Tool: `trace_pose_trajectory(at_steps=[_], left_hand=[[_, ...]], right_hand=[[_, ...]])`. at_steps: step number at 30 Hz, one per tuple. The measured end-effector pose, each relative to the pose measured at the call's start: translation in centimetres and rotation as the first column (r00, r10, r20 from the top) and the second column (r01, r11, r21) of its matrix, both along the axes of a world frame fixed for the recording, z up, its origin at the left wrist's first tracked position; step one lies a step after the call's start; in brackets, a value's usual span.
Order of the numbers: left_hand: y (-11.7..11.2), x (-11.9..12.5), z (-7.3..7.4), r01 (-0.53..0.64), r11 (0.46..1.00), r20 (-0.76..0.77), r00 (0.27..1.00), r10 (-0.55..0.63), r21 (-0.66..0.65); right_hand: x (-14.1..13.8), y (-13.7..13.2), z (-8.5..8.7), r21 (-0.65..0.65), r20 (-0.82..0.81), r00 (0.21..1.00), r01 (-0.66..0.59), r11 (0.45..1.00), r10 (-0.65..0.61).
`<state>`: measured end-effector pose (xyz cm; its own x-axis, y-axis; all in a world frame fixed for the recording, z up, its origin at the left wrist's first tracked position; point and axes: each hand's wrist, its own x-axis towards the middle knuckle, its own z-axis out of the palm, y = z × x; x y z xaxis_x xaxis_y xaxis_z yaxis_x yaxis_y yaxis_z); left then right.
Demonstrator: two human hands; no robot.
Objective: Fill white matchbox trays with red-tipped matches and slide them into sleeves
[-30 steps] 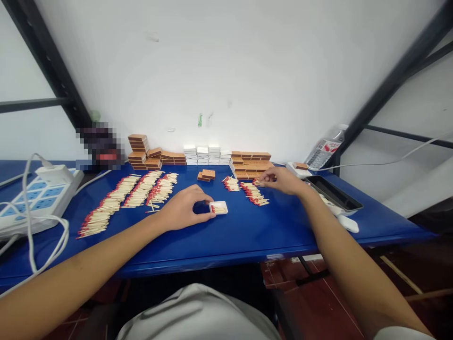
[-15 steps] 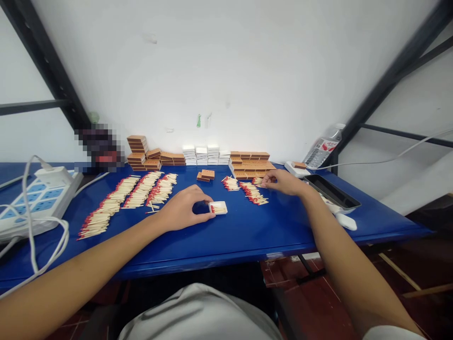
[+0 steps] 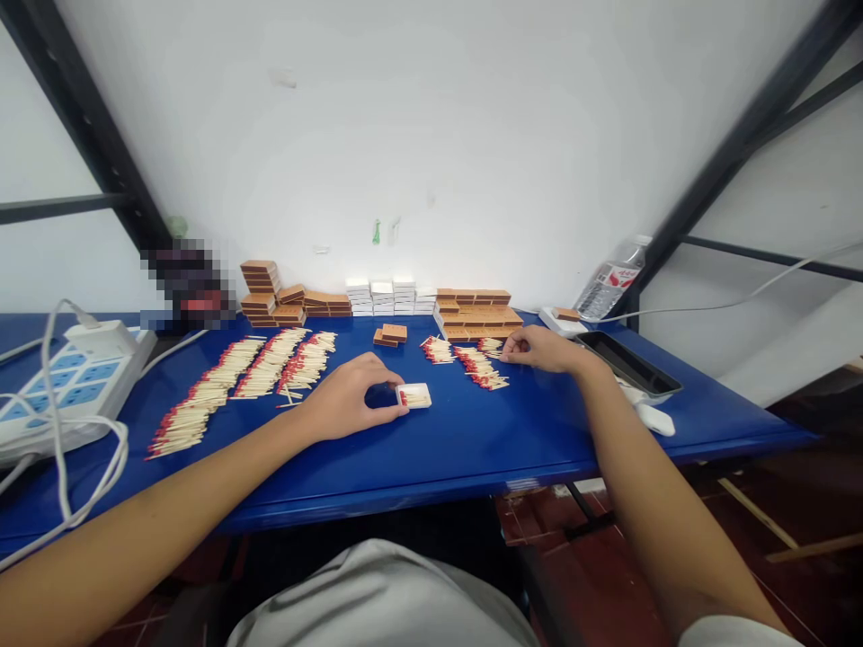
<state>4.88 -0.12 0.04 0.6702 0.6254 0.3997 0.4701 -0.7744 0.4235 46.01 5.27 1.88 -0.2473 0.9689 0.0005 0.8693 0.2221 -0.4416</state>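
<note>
My left hand rests on the blue table with its fingers pinched on the left end of a small white matchbox tray that holds a few red-tipped matches. My right hand lies further back on the right, fingers curled and pinching at the small pile of matches beside it. What its fingertips hold is too small to make out.
Long rows of matches cover the table's left half. Brown matchbox sleeves and white trays are stacked along the wall. A power strip with cables sits far left; a black tray, a white mouse and a water bottle stand right.
My right hand has slid slightly right and nearer along the match pile. The left hand and the white tray have stayed put.
</note>
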Motion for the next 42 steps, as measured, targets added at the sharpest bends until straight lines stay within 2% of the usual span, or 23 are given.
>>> trace_pose_trajectory(at_steps=[6,12,21,28,31,34,37,42], left_hand=[[0.0,0.0,0.1,0.006,1.0,0.001,1.0,-0.006,0.0],[-0.1,0.1,0.2,0.006,1.0,0.001,1.0,-0.006,-0.001],[-0.2,0.1,0.4,0.002,1.0,-0.005,1.0,-0.002,-0.003],[-0.2,0.1,0.2,0.008,1.0,0.006,1.0,-0.008,0.004],[-0.1,0.1,0.1,0.01,1.0,0.007,1.0,-0.01,0.006],[0.0,0.1,0.1,0.011,1.0,0.008,1.0,-0.011,0.01],[0.0,0.1,0.1,0.011,1.0,0.008,1.0,-0.011,0.008],[0.1,0.1,0.0,0.006,1.0,0.016,1.0,-0.007,0.016]], right_hand=[[0.2,-0.2,0.3,-0.036,0.022,1.0,0.004,0.999,-0.004],[0.1,-0.4,0.3,-0.101,-0.039,0.999,-0.036,0.994,0.032],[-0.4,0.1,-0.2,0.038,-0.04,0.999,-0.035,0.999,0.037],[-0.6,0.3,-0.6,0.031,-0.003,0.999,-0.045,0.998,0.045],[-0.4,0.0,-0.3,0.021,-0.006,0.999,-0.038,0.999,0.038],[-0.7,-0.5,0.6,0.072,-0.001,1.0,-0.012,0.997,0.012],[-2.6,-1.9,2.0,0.157,-0.018,0.999,-0.039,0.987,0.042],[-9.6,-5.6,3.5,0.171,-0.075,0.951,-0.285,0.943,0.301]])
